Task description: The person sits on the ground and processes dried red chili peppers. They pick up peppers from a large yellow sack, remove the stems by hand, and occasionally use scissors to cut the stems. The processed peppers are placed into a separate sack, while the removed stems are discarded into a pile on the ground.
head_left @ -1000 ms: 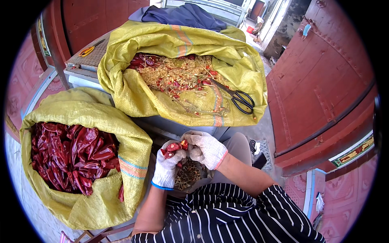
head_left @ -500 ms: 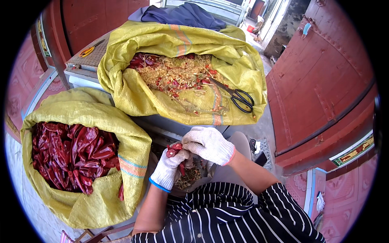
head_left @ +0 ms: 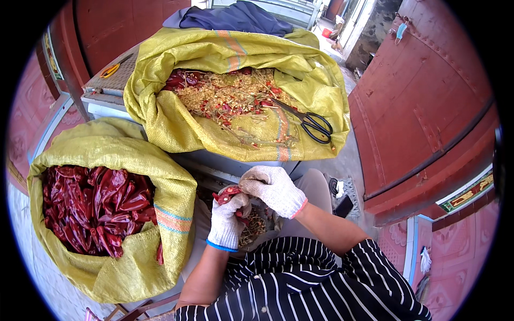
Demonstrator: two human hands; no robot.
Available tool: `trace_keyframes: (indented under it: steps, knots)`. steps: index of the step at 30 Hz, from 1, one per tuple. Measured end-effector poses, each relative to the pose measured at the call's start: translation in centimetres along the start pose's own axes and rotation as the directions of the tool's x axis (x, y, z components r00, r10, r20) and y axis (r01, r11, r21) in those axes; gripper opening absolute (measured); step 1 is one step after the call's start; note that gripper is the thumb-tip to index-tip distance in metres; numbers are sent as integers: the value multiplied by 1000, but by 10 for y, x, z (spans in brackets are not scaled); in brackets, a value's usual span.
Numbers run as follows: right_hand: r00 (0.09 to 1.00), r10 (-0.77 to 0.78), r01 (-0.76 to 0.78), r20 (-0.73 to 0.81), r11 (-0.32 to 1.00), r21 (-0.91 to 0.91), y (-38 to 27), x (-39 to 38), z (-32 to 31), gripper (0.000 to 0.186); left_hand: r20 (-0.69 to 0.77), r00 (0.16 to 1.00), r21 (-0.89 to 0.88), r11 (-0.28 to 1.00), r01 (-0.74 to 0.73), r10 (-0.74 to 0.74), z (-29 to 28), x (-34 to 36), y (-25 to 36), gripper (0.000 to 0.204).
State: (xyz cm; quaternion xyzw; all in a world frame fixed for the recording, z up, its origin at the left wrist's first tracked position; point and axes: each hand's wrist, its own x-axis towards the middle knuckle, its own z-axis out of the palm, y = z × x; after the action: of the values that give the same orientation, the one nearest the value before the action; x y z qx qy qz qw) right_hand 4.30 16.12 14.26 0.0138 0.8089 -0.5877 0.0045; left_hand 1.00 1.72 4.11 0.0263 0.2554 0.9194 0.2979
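In white knit gloves, my left hand (head_left: 227, 222) grips red dried chilli pieces (head_left: 225, 195) over my lap. Beside it, my right hand (head_left: 270, 190) has its fingers curled in against those pieces, their tips mostly hidden. Below both lies a container of stems and scraps (head_left: 253, 231), partly covered by the hands. To the left, a yellow woven sack (head_left: 56, 150) is filled with dark red dried chillies (head_left: 93, 208). Beyond the hands, an open yellow sack (head_left: 176, 45) holds seeds, stems and chilli bits (head_left: 225, 91), with black-handled scissors (head_left: 316, 128) on it.
Orange-handled scissors (head_left: 110, 70) rest on a worn surface at back left. Dark blue cloth (head_left: 225, 18) lies behind the upper sack. A red metal door (head_left: 412, 134), with a blue mask (head_left: 400, 33) hanging on it, stands right. A dark phone-like object (head_left: 344, 206) lies beside my right leg.
My right hand moved up and over the chilli pieces half a second ago and stays there, slightly lower now. The red pieces held in my left hand are bunched differently. The view has shifted slightly.
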Motion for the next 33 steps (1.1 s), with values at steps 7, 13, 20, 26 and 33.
trace_keyframes:
  steps: [7, 13, 20, 26, 33]
  knots:
    - [987, -120, 135, 103, 979, -153, -22, -4, -38, 26, 28, 999, -64, 998, 21, -20, -7, 1, 2, 21]
    - [931, -263, 31, -252, 747, -664, -46, 2, -106, 23, 179, 978, -126, 983, 130, -106, -18, 14, 6, 21]
    - [955, 18, -293, -296, 221, -930, -2, 41, -182, 30, 294, 943, -164, 963, 214, -159, -4, 9, 11, 27]
    - [953, 117, -294, -281, 106, -950, -18, 44, -196, 31, 335, 927, -179, 955, 237, -167, 2, 9, 12, 29]
    - [991, 35, -126, -128, 534, -836, -33, -32, -130, 39, 390, 907, -192, 949, 250, -160, -4, 7, 17, 29]
